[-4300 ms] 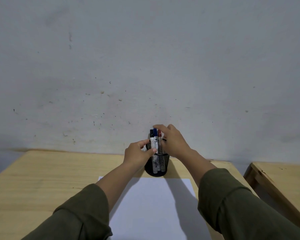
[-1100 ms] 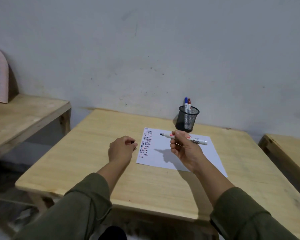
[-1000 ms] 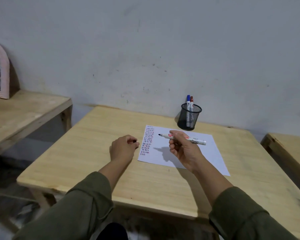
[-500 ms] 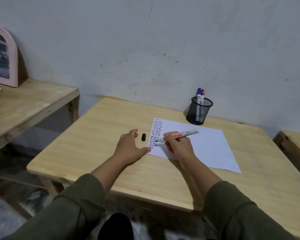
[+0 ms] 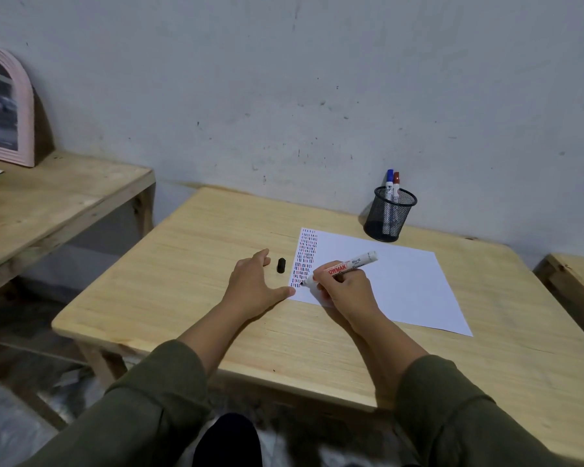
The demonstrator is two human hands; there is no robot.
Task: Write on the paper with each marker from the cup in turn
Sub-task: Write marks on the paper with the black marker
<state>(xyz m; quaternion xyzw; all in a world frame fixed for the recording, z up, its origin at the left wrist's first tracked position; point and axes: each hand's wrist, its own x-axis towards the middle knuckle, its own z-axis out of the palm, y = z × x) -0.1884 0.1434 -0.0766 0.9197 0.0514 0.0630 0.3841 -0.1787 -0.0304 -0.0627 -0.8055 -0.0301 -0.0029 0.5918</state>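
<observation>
A white sheet of paper (image 5: 395,278) lies on the wooden table, with columns of short coloured dashes down its left edge. My right hand (image 5: 346,289) grips an uncapped white marker (image 5: 349,267), its black tip touching the paper's near left corner. My left hand (image 5: 252,286) lies flat and open on the table, its thumb at the paper's corner. The marker's black cap (image 5: 281,265) rests on the table just beyond my left fingers. A black mesh cup (image 5: 389,215) at the back holds a blue marker (image 5: 389,183) and a red marker (image 5: 396,187).
The wooden table (image 5: 189,281) stands against a grey wall. A second table (image 5: 48,203) on the left carries a pink arched frame (image 5: 5,109). Another wooden surface (image 5: 580,274) sits at the right edge. A gap to the floor separates the tables.
My left hand let the black cap go onto the table and spread flat. My right hand turned the marker tip down onto the paper's near left corner. The view tilted down.
</observation>
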